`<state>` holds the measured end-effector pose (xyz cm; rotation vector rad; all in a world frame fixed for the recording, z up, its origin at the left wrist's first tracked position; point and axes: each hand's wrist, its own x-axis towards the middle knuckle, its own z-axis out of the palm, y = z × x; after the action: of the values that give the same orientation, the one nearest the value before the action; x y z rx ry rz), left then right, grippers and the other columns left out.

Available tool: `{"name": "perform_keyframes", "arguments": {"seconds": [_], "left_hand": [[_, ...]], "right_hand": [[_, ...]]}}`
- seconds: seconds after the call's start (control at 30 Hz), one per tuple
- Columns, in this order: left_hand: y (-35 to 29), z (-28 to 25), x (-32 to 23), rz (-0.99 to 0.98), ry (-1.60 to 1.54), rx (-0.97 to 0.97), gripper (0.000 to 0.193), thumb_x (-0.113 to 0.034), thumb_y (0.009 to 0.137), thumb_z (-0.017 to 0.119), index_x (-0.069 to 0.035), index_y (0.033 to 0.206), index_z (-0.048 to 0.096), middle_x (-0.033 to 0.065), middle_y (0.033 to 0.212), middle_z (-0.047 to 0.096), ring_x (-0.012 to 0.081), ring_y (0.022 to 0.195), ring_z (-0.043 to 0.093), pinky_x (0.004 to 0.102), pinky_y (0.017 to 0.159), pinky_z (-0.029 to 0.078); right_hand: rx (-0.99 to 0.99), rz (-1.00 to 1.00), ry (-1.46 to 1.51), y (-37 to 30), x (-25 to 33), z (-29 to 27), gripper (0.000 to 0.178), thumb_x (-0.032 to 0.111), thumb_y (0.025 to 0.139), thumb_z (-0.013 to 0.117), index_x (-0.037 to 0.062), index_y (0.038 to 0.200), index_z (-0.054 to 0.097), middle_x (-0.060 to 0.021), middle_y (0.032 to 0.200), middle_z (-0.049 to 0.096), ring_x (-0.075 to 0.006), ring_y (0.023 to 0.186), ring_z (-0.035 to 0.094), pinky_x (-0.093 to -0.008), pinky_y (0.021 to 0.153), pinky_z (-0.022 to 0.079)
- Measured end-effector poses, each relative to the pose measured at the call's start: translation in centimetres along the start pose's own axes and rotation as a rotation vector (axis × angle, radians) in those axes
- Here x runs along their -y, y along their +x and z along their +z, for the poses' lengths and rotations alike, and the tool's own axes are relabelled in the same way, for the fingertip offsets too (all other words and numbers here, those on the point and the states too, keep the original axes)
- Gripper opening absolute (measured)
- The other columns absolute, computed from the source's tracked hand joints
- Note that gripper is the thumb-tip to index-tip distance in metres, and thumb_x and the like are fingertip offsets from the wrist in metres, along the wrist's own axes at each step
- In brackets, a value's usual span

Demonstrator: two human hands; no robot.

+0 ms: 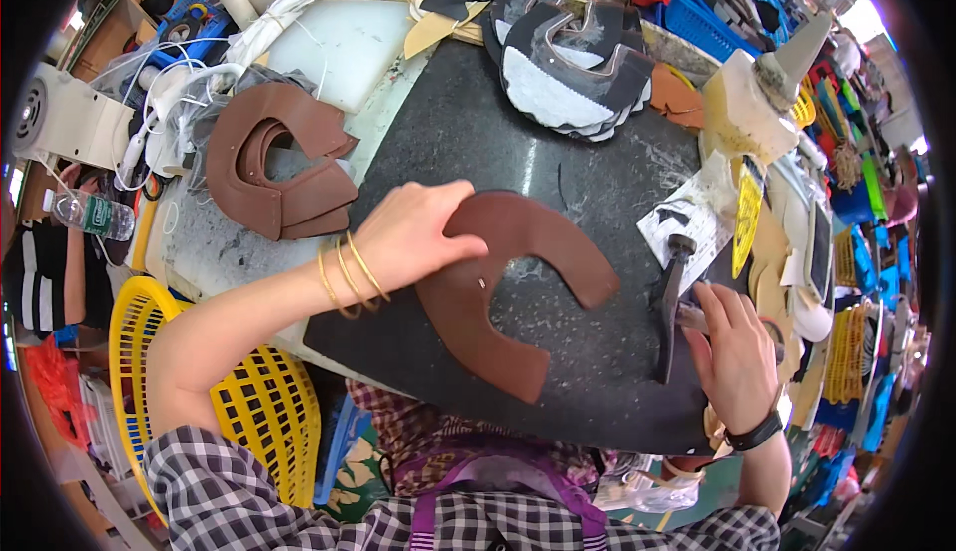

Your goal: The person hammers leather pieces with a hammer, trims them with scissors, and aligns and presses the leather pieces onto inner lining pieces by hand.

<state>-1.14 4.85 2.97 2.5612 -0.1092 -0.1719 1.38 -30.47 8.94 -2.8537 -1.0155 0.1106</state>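
A brown C-shaped piece, leather-like, (463, 302) lies on the black work mat (428, 143), its gap toward the right. My left hand (423, 237) grips its upper left edge, thumb on top and fingers along the rim. At the mat's right side my right hand (739, 357) is closed around the short handle of a hammer (671, 302). The hammer's long dark head is lying across in front of my fingers, rounded face at the far end. Most of the handle is hidden in my hand.
Brown C-shaped pieces (239, 163) are stacked at left. Black-and-white curved pieces (548, 83) overlap at the far side. A pale container with a cone-shaped top (747, 103) stands far right, near a yellow strip (747, 215). A yellow basket (264, 422) sits below left, a bottle (95, 215) beyond.
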Motion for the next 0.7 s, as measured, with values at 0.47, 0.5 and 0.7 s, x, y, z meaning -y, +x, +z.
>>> {"name": "perform_keyframes", "arguments": {"seconds": [0.47, 0.5, 0.7], "left_hand": [[0.6, 0.5, 0.3, 0.066, 0.202, -0.124, 0.062, -0.036, 0.082, 0.074, -0.012, 0.131, 0.046, 0.0133, 0.112, 0.059, 0.0405, 0.075, 0.064, 0.0460, 0.064, 0.053], [0.7, 0.5, 0.3, 0.073, 0.207, -0.108, 0.062, -0.036, 0.081, 0.074, -0.011, 0.131, 0.046, 0.0131, 0.111, 0.059, 0.0399, 0.074, 0.064, 0.0458, 0.064, 0.053], [0.9, 0.6, 0.5, 0.111, 0.188, -0.107, 0.063, -0.036, 0.081, 0.075, -0.009, 0.130, 0.046, 0.0130, 0.108, 0.058, 0.0383, 0.073, 0.065, 0.0451, 0.062, 0.053]], "right_hand": [[0.070, -0.117, 0.374, 2.2, 0.9, 1.3, 0.016, 0.012, 0.087, 0.069, 0.0042, 0.099, 0.062, -0.0131, 0.074, 0.063, -0.0337, 0.067, 0.066, -0.0376, 0.061, 0.052], [0.102, -0.169, 0.215, 2.9, 1.1, 0.8, 0.015, 0.012, 0.087, 0.069, 0.0044, 0.097, 0.062, -0.0134, 0.071, 0.062, -0.0354, 0.063, 0.065, -0.0385, 0.058, 0.052], [0.068, -0.261, 0.188, 7.0, 1.9, 0.8, 0.019, 0.017, 0.089, 0.068, 0.0036, 0.101, 0.061, -0.0162, 0.072, 0.062, -0.0361, 0.061, 0.064, -0.0424, 0.055, 0.051]]}}
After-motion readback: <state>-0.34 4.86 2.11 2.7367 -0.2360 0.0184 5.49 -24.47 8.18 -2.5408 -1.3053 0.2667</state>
